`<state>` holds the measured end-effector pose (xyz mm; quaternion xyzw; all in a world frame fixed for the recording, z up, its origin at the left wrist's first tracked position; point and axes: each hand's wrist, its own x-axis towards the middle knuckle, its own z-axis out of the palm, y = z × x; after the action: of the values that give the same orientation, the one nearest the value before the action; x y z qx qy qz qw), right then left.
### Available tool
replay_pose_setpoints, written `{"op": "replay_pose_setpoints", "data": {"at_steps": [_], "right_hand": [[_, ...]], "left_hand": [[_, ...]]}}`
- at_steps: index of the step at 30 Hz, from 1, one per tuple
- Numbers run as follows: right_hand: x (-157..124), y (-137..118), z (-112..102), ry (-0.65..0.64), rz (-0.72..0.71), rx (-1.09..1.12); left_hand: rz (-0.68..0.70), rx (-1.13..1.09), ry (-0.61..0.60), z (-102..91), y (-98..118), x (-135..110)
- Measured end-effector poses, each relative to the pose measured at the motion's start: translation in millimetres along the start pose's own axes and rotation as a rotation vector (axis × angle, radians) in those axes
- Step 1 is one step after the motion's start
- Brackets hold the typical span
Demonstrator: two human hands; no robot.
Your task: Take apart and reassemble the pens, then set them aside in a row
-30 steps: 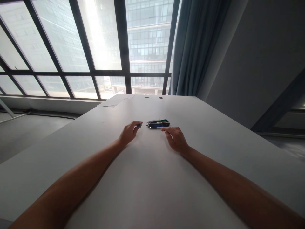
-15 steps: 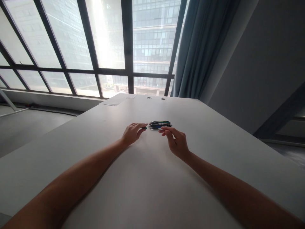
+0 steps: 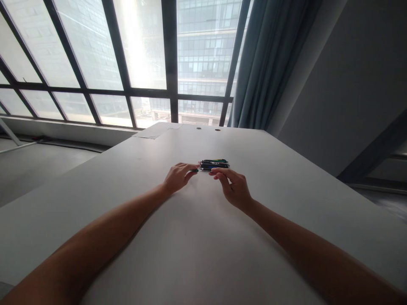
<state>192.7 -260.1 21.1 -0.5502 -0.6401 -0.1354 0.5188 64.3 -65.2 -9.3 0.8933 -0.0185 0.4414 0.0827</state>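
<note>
Several pens (image 3: pixel 214 164) lie side by side, close together, on the white table, mostly dark with some green and blue. My left hand (image 3: pixel 178 176) is at their left ends, thumb and fingers pinched on a small dark-green object (image 3: pixel 195 170); its kind is too small to make out. At the near side of the row, my right hand (image 3: pixel 234 185) has its thumb and fingertips closed on the nearest pen (image 3: pixel 206 170), whose right part the fingers hide.
The white table (image 3: pixel 178 254) stretches away toward the windows. Sheets of paper (image 3: pixel 154 131) lie at its far left corner. Two round dark spots (image 3: pixel 217 130) sit near the far edge. A blue curtain (image 3: pixel 257 80) hangs beyond, on the right.
The right fingers have slid slightly left along the nearest pen. The small green object in my left hand has come slightly right, closer to that pen's left end.
</note>
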Motion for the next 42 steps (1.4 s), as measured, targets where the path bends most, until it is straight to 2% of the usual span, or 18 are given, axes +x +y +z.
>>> {"op": "replay_pose_setpoints", "data": {"at_steps": [8, 12, 18, 20, 25, 27, 31, 38, 42], "right_hand": [[0.1, 0.6, 2.2, -0.099, -0.083, -0.078], [-2.0, 2.0, 5.8, -0.134, -0.112, -0.133], [-5.2, 14.0, 10.2, -0.162, -0.035, -0.318], [-5.8, 27.4, 5.6, -0.173, 0.003, -0.371], [-9.1, 67.9, -17.1, -0.184, 0.144, -0.535], [-11.1, 76.8, -22.9, -0.213, 0.210, -0.603], [-13.5, 78.2, -22.5, -0.307, 0.307, -0.713], [-10.8, 76.7, -18.1, -0.367, 0.403, -0.740], [-9.8, 77.7, -16.0, -0.382, 0.427, -0.710]], "left_hand": [[0.050, -0.023, 0.003, 1.0, 0.3, 0.2], [0.103, -0.034, -0.018, 4.1, 7.5, 1.1], [0.160, -0.049, -0.040, 5.3, 21.8, 3.4], [0.126, -0.059, -0.013, 5.2, 21.8, 3.7], [-0.158, -0.149, 0.195, 6.8, 14.5, 2.5], [-0.215, -0.159, 0.222, 7.1, 12.6, 1.8], [-0.215, -0.099, 0.169, 5.8, 13.9, 1.3], [-0.021, 0.035, 0.031, 6.4, 18.3, 1.9], [0.030, 0.067, -0.032, 9.3, 18.8, 0.5]]}}
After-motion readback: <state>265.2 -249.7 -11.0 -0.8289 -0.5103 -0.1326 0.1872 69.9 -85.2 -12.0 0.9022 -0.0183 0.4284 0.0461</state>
